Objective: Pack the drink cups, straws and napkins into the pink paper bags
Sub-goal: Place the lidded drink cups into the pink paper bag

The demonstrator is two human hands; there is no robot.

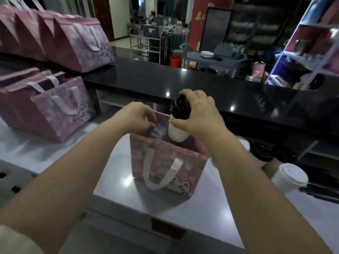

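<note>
Packing under way: right hand grips a white, black-lidded drink cup half inside the open pink paper bag at mid-counter, left hand pinching its rim; further lidded paper cups stand unpacked at the right edge.

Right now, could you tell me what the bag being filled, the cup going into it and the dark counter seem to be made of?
Pink bag: probably matte printed paper, creased panels. Cup: white, likely paper; its lid looks glossy black plastic. Counter: polished dark stone or laminate, glinting.
</note>
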